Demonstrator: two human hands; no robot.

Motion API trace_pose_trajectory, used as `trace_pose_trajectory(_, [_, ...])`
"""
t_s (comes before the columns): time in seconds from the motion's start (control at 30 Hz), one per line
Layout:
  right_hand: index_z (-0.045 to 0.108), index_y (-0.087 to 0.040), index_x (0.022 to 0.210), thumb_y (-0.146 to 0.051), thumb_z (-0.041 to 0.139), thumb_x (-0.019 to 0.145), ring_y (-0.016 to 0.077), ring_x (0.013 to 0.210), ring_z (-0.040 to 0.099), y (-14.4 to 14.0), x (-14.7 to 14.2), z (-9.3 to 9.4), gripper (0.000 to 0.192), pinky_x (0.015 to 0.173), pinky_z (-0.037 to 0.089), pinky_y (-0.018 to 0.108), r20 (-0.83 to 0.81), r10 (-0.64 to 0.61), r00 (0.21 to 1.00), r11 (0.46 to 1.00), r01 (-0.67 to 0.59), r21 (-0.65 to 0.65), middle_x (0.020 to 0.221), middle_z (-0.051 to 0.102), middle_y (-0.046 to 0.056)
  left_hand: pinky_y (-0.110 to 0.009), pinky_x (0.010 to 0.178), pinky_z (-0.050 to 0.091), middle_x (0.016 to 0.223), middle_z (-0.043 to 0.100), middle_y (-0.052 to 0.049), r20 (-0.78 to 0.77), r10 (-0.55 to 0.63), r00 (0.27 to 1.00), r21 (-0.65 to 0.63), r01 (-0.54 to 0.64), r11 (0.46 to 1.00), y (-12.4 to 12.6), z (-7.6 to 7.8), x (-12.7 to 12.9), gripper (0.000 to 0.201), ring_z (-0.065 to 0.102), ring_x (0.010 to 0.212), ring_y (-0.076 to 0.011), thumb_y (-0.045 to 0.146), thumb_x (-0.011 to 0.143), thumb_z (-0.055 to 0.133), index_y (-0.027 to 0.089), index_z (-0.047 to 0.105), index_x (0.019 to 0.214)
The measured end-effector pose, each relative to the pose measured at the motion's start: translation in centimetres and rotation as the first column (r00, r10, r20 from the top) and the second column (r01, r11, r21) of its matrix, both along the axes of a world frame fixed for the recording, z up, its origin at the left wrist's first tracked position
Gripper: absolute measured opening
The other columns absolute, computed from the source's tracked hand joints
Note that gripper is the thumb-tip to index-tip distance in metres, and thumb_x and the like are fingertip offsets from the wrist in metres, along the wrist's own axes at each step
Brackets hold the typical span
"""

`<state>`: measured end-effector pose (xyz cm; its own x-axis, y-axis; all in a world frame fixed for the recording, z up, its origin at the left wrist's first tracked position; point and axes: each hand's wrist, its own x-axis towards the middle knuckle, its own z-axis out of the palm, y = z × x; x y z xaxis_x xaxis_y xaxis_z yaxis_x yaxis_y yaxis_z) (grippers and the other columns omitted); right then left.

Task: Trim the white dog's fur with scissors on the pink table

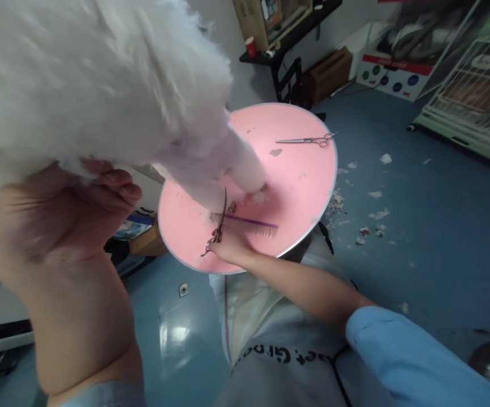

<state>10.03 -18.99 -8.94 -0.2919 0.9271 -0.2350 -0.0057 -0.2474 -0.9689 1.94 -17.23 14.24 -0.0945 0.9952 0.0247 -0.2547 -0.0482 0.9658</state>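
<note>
Left hand (58,226): clenched under the fluffy white dog (100,79), holding it up.
Right hand (228,246): grasping curved scissors (219,223) and a purple comb (253,225) by the dog's paw (249,181).
Counter (296,186): pink, round, with spare scissors (308,139).
Done: fur bits (372,217) lie on the floor.
Left: paw trimming looks unfinished.

The left hand (58,226) is raised close to the camera, palm up, fingers (117,189) curled upward and pressed into what it supports; its bare forearm rises from a light blue sleeve at the bottom edge. The right arm stretches forward and down, bare from a blue sleeve, wrist straight. The right hand (228,246) is closed around thin handles, fingertips hidden.
</note>
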Motion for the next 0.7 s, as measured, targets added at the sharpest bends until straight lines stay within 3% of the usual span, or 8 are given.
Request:
trace_pose_trajectory(0.13, [0.059,-0.021,0.073,-0.024,0.077,0.072,0.0176,0.075,0.062,0.1,-0.1,-0.2,0.018,0.064,0.041,0.026,-0.089,0.012,0.996,1.000,-0.013,-0.015,0.073,0.065,-0.001,-0.020,0.051,0.049,0.062,0.058,0.002,0.020,-0.037,0.999,0.005,0.037,0.999,0.3,-0.1,-0.6,0.008,0.057,0.054,-0.0086,0.015,0.088,0.045,0.014,0.048,0.080])
trace_pose_trajectory(0.33, [0.054,-0.021,0.071,-0.018,0.076,0.066,0.0162,0.071,0.061,-0.1,0.3,-0.1,0.023,0.058,0.039,0.025,-0.109,-0.006,0.994,0.993,-0.007,-0.122,0.068,0.062,-0.002,-0.020,0.052,0.048,0.063,0.057,0.003,0.031,-0.039,0.999,0.019,0.038,0.999,0.1,0.0,-0.3,0.007,0.057,0.055,-0.0087,0.013,0.088,0.044,0.015,0.048,0.082])
trace_pose_trajectory(0.43, [0.054,-0.020,0.069,-0.022,0.075,0.070,0.0154,0.066,0.060,0.0,0.3,-0.1,0.021,0.054,0.039,0.024,-0.175,0.017,0.984,0.985,-0.046,-0.164,0.064,0.059,-0.002,-0.019,0.053,0.050,0.062,0.056,0.002,0.007,-0.027,1.000,0.034,0.026,0.999,0.2,-0.1,-0.5,0.004,0.057,0.056,-0.0087,0.012,0.083,0.049,0.015,0.048,0.082])
trace_pose_trajectory(0.53, [0.050,-0.022,0.071,-0.011,0.074,0.065,0.0136,0.058,0.058,0.1,0.2,-0.4,0.027,0.051,0.040,0.024,-0.233,-0.012,0.972,0.974,-0.041,-0.223,0.060,0.055,-0.005,-0.019,0.052,0.050,0.064,0.054,0.002,-0.009,-0.026,1.000,0.067,0.027,0.997,0.3,-0.1,-0.6,0.011,0.056,0.056,-0.0085,0.008,0.075,0.054,0.015,0.048,0.082])
trace_pose_trajectory(0.7, [0.054,-0.020,0.072,-0.012,0.072,0.067,0.0140,0.061,0.060,0.0,1.1,-0.8,0.020,0.053,0.045,0.023,-0.301,0.037,0.953,0.965,-0.112,-0.237,0.062,0.059,-0.002,-0.019,0.047,0.045,0.060,0.050,0.001,-0.072,0.116,0.991,0.099,-0.108,0.989,0.5,0.0,0.4,0.011,0.049,0.051,-0.0087,0.013,0.070,0.049,0.014,0.050,0.080])
